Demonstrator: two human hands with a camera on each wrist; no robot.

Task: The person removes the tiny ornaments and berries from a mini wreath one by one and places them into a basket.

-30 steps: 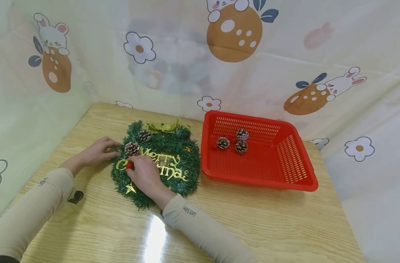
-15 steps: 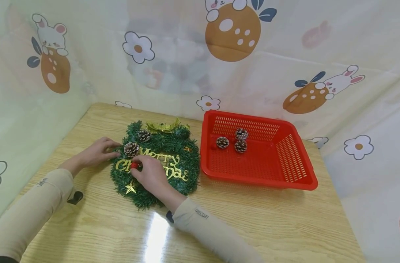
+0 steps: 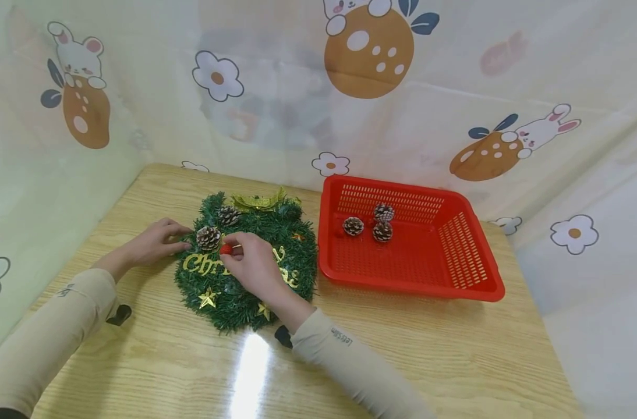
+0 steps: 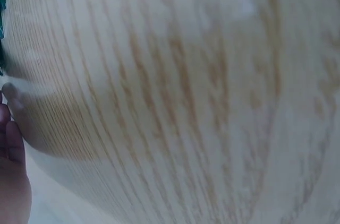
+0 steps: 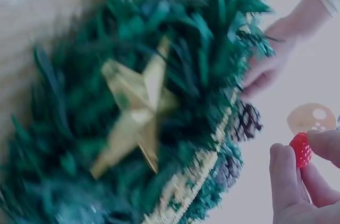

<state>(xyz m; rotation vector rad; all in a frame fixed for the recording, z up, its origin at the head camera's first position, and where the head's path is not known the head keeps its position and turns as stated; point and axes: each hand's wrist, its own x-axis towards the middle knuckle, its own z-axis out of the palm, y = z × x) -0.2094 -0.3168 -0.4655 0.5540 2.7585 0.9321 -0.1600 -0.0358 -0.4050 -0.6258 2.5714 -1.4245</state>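
A green Christmas wreath (image 3: pixel 224 311) lies on the table, with gold "Merry Christmas" lettering (image 3: pixel 195 263), gold stars (image 3: pixel 208 298) and pinecones (image 3: pixel 208 238) on it. Between thumb and fingertips my right hand (image 3: pixel 255 265) pinches a small bumpy red berry (image 5: pixel 302 149), raised over the wreath's middle and hiding part of the lettering. My left hand (image 3: pixel 158 241) rests at the wreath's left edge, fingertips touching the greenery. Only a bit of that hand enters the left wrist view, at its left border.
To the right of the wreath stands a red plastic basket (image 3: pixel 413 288) with several pinecones (image 3: pixel 382 231) in it. A gold-green bow (image 3: pixel 258 202) tops the wreath. Behind the wooden table (image 3: pixel 428 349) hangs a patterned cloth (image 3: pixel 276 134).
My right hand has lifted from the wreath's left part and moved right with the red berry, uncovering the left letters. The left hand has stayed in place.
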